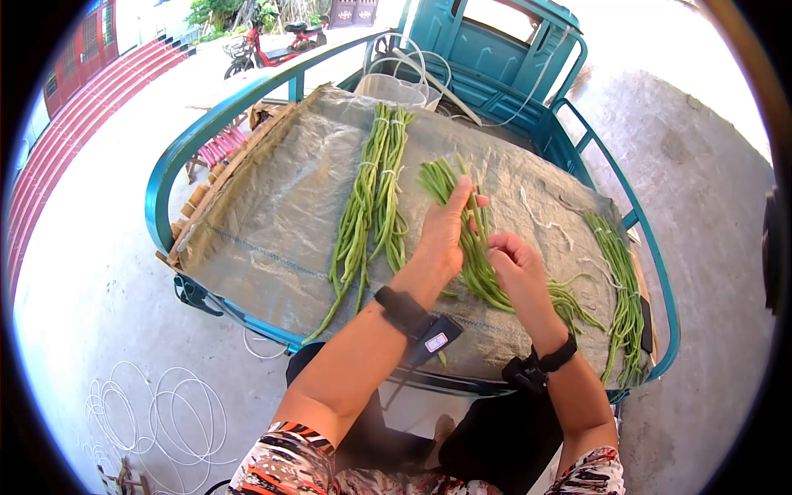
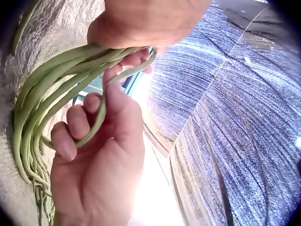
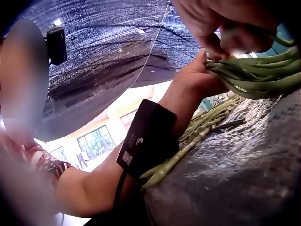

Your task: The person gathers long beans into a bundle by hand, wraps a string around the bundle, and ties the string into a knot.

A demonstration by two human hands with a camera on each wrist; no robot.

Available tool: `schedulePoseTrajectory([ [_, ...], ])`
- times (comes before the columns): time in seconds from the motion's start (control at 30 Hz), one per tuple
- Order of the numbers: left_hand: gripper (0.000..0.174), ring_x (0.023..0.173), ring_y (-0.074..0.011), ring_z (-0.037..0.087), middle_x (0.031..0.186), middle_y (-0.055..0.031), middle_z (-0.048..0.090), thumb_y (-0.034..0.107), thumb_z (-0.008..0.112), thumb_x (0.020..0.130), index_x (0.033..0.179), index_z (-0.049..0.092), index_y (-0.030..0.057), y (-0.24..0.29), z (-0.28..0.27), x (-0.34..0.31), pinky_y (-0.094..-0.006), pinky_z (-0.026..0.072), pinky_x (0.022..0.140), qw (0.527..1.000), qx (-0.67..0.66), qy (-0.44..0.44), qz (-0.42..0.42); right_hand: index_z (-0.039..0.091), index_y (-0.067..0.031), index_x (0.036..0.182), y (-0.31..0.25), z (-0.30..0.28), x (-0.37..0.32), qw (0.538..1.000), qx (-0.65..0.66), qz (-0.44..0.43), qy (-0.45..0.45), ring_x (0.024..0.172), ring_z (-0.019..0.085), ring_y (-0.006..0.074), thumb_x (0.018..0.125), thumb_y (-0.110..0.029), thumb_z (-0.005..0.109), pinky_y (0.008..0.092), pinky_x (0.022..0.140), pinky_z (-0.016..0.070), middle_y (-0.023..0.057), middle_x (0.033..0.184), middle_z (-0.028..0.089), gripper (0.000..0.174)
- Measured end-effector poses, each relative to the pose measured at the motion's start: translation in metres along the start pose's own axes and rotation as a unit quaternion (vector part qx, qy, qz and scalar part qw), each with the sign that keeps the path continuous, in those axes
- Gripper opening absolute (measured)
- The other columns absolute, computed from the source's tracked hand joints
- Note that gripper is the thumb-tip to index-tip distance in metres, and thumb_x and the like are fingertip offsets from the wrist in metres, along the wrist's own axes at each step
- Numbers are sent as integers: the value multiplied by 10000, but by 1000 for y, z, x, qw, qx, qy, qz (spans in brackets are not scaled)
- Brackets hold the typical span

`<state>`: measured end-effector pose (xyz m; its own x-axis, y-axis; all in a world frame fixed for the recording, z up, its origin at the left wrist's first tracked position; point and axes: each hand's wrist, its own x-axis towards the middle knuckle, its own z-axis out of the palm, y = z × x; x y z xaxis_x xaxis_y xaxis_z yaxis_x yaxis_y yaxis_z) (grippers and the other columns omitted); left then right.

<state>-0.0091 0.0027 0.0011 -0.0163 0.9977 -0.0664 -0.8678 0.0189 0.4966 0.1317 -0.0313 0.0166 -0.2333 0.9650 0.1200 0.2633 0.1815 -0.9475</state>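
My left hand [image 1: 443, 231] grips a bunch of long green beans [image 1: 476, 262] near its upper end, above the sheet. In the left wrist view, my right hand [image 2: 96, 160] pinches one bean [image 2: 99, 117] between thumb and fingertips, close beside the bunch [image 2: 40, 101]. The right wrist view shows my left hand [image 3: 200, 77] around the bunch's end [image 3: 263, 75], with my right hand [image 3: 235, 19] just above it. Two tied bundles [image 1: 363, 194] lie left of my hands, another bundle [image 1: 619, 289] at the right.
A grey-brown sheet [image 1: 264, 198] covers the bed of a blue-green cart, with metal rails [image 1: 190, 124] around it. White strings [image 1: 544, 219] lie right of my hands. A clear container [image 1: 396, 89] stands behind the sheet. Coiled white tubing [image 1: 157, 412] lies on the ground at lower left.
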Motion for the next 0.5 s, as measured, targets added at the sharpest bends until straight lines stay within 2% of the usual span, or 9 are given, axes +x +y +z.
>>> schedulePoseTrajectory([
  [0.17, 222, 601, -104, 471, 812, -7, 604, 271, 728, 797, 874, 589, 115, 3, 3, -3, -250, 416, 575, 1000, 11, -2, 3, 585, -21, 966, 10, -5, 2, 998, -31, -23, 45, 604, 406, 23, 838, -100, 567, 204, 510, 313, -45, 691, 487, 151],
  [0.33, 242, 600, -104, 473, 781, -1, 583, 274, 753, 772, 861, 590, 119, 2, 2, -2, -252, 414, 577, 999, 32, -6, 12, 594, -26, 956, 13, -1, 5, 996, -58, -28, 62, 572, 384, 21, 842, -139, 609, 207, 493, 300, -64, 648, 452, 162],
  [0.5, 243, 602, -102, 477, 786, -8, 587, 269, 757, 767, 859, 590, 118, 2, 0, -1, -248, 415, 579, 999, 27, -15, 17, 605, -32, 944, 18, -3, 7, 994, -60, -48, 74, 564, 372, 13, 872, -154, 601, 202, 485, 289, -74, 637, 439, 142],
])
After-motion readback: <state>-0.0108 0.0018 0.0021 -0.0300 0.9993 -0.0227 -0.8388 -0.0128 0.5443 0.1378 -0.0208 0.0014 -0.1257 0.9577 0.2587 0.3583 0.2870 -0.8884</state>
